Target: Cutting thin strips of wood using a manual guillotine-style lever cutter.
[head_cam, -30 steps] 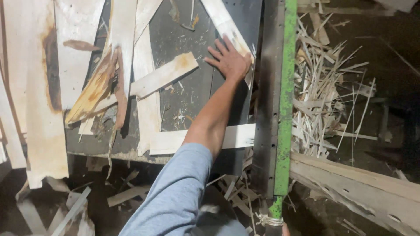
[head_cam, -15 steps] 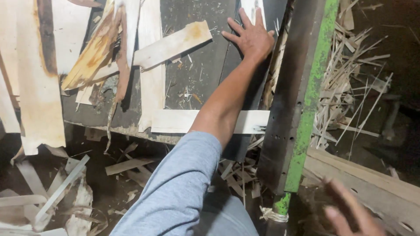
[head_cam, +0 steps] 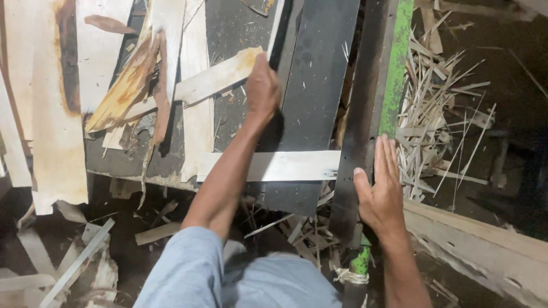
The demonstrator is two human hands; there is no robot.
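The left hand (head_cam: pixel 262 85) curls its fingers around a thin veneer strip (head_cam: pixel 276 28) beside the dark panel (head_cam: pixel 314 97); a second ago it lay spread flat; the right hand (head_cam: pixel 379 191), fingers together, now rests flat on the panel's green-edged frame (head_cam: pixel 395 74).

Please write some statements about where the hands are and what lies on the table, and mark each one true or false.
1. The left hand grips the edge of a dark sheet. True.
2. The right hand holds a hammer. False: it rests open on the dark frame.
3. A pale strip lies across the table edge. True.
4. The green bar is left of the left hand. False: it is to the right.
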